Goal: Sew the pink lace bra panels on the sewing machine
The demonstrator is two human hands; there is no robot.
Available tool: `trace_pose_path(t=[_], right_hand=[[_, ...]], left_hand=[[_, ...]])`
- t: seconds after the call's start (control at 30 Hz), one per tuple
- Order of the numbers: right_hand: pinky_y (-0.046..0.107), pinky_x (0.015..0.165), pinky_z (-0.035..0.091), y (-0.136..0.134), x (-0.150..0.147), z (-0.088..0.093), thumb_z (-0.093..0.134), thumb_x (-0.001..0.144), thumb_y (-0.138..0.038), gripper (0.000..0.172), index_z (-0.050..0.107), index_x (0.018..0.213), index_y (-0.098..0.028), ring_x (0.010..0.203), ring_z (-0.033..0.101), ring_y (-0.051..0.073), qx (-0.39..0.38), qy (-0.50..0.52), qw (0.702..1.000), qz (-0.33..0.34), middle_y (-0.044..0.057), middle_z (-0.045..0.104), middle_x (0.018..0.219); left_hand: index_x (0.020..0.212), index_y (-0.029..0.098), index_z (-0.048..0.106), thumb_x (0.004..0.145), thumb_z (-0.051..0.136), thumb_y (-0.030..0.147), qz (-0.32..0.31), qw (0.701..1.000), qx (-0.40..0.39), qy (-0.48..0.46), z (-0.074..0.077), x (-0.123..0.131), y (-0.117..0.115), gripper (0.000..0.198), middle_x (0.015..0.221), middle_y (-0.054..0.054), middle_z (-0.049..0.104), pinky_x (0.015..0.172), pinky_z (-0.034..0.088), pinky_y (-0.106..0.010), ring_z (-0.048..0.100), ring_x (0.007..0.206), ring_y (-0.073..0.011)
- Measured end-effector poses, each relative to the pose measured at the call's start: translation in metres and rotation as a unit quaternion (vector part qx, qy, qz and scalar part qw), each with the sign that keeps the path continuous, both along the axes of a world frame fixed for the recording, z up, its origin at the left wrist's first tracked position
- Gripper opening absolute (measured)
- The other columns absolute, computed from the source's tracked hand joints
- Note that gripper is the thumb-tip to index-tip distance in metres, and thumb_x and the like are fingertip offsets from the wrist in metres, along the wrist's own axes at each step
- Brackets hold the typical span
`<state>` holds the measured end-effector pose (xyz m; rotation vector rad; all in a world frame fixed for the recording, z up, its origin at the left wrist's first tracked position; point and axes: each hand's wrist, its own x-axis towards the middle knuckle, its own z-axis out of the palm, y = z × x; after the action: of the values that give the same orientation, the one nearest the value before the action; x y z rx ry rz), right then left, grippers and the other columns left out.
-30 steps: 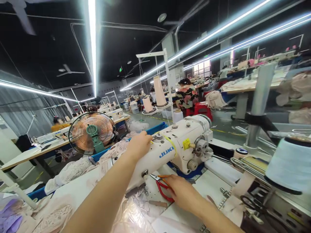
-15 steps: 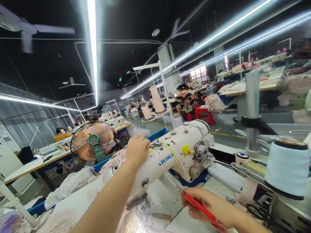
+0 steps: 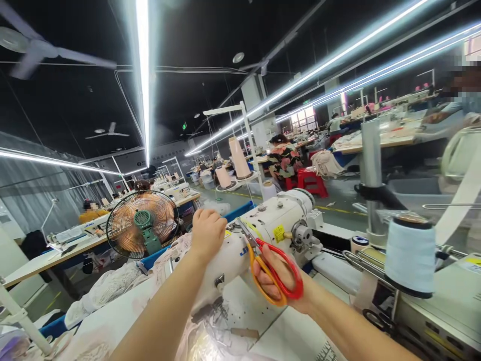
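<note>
My right hand [image 3: 277, 268] holds a pair of scissors [image 3: 296, 271] with one red and one orange handle loop. The metal blades point up and left, over the arm of the white JUKI sewing machine [image 3: 265, 218]. At the far side of the machine's head, my left hand [image 3: 208, 233] is closed with its fingers curled down. What those fingers hold, if anything, is hidden. Bunched pale pink fabric [image 3: 171, 260] lies left of the machine, and a lit patch of fabric [image 3: 205, 341] shows under the needle area.
Thread cones [image 3: 238, 158] stand on a rack behind the machine. A large blue thread cone [image 3: 409, 255] and a metal post [image 3: 371, 175] are at right. A black fan [image 3: 143, 223] stands at left. Farther off, a person in a flowered top [image 3: 284, 158] sits near red stools [image 3: 312, 181].
My right hand has lifted the scissors from low over the machine bed to the machine's arm, turning them so both loops show. My left hand stays closed by the machine's head.
</note>
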<state>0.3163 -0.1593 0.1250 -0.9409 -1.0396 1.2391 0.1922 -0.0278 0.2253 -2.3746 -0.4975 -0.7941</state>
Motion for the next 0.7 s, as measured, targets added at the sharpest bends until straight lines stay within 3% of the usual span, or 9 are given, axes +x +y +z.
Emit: trace_pose_path(t=[0.07,0.17,0.27,0.33,0.43,0.5,0.6,0.67,0.7], right_hand=[[0.021,0.039,0.024,-0.021,0.009,-0.011,0.043,0.065,-0.083,0.062,0.049,0.067,-0.021,0.036,0.030,0.006,-0.006,-0.130,0.991,0.011,-0.009,0.037,0.047],[0.025,0.046,0.032,-0.043,0.019,-0.029,0.074,0.057,-0.054,0.043,0.048,0.052,-0.020,0.043,0.042,0.011,-0.054,-0.351,0.934,0.033,-0.006,0.044,0.046],[0.032,0.063,0.042,-0.036,0.018,-0.046,0.073,0.068,-0.037,0.033,0.050,0.053,-0.019,0.062,0.054,0.017,-0.106,-0.512,0.852,-0.032,-0.002,0.054,0.057],[0.037,0.074,0.047,-0.020,0.013,-0.055,0.066,0.080,-0.034,0.022,0.059,0.069,-0.016,0.076,0.060,0.018,-0.141,-0.574,0.804,-0.068,0.001,0.062,0.075],[0.042,0.083,0.049,0.004,0.004,-0.061,0.060,0.088,-0.032,0.019,0.062,0.096,-0.015,0.091,0.062,0.019,-0.166,-0.617,0.764,-0.088,0.004,0.065,0.100],[0.045,0.087,0.048,0.007,-0.003,-0.061,0.059,0.089,-0.031,0.021,0.061,0.103,-0.015,0.097,0.061,0.021,-0.152,-0.622,0.762,-0.097,0.006,0.063,0.108],[0.042,0.090,0.046,-0.018,-0.026,-0.062,0.042,0.097,-0.028,0.026,0.060,0.109,-0.013,0.100,0.061,0.021,-0.093,-0.595,0.794,-0.078,0.011,0.063,0.112],[0.030,0.083,0.049,-0.053,-0.052,-0.067,0.033,0.099,-0.030,0.033,0.058,0.115,-0.016,0.090,0.064,0.016,-0.049,-0.552,0.832,-0.014,0.009,0.066,0.107],[0.024,0.076,0.051,-0.073,-0.067,-0.071,0.040,0.097,-0.031,0.031,0.054,0.122,-0.020,0.081,0.065,0.012,-0.036,-0.530,0.847,0.029,0.004,0.067,0.104]], left_hand=[[0.084,0.024,0.067,0.091,0.048,0.020,0.002,1.000,0.007,-0.026,0.002,-0.001,-0.001,0.021,0.081,-0.002,0.069,0.103,0.026,-0.048,0.054,0.101,-0.0227],[0.086,0.025,0.066,0.092,0.045,0.022,-0.004,0.998,0.021,-0.055,0.006,-0.006,-0.009,0.022,0.085,-0.002,0.069,0.107,0.018,-0.051,0.053,0.107,-0.0233],[0.085,0.025,0.065,0.091,0.047,0.019,-0.072,0.989,0.083,-0.098,0.003,-0.021,-0.031,0.020,0.080,0.000,0.069,0.108,0.013,-0.053,0.055,0.104,-0.0224],[0.085,0.023,0.063,0.089,0.049,0.015,-0.140,0.976,0.113,-0.123,-0.011,-0.039,-0.055,0.017,0.076,0.000,0.068,0.106,0.021,-0.051,0.056,0.099,-0.0217],[0.086,0.018,0.061,0.088,0.048,0.013,-0.169,0.981,0.004,-0.098,-0.055,-0.074,-0.100,0.014,0.077,-0.003,0.065,0.082,0.043,-0.035,0.057,0.085,-0.0199],[0.080,0.017,0.060,0.088,0.042,0.012,-0.114,0.981,-0.143,-0.062,-0.096,-0.098,-0.129,0.021,0.069,-0.003,0.061,0.061,0.042,-0.026,0.056,0.067,-0.0163],[0.069,0.018,0.059,0.083,0.042,0.009,0.010,0.945,-0.328,-0.005,-0.153,-0.127,-0.167,0.024,0.066,-0.003,0.059,0.052,0.038,-0.023,0.056,0.059,-0.0145],[0.067,0.018,0.059,0.081,0.043,0.009,0.059,0.909,-0.413,0.005,-0.179,-0.139,-0.186,0.023,0.068,-0.003,0.059,0.052,0.037,-0.022,0.057,0.059,-0.0145],[0.066,0.017,0.059,0.082,0.044,0.009,0.067,0.889,-0.452,0.001,-0.189,-0.143,-0.194,0.023,0.069,-0.003,0.059,0.052,0.037,-0.022,0.057,0.060,-0.0144]])
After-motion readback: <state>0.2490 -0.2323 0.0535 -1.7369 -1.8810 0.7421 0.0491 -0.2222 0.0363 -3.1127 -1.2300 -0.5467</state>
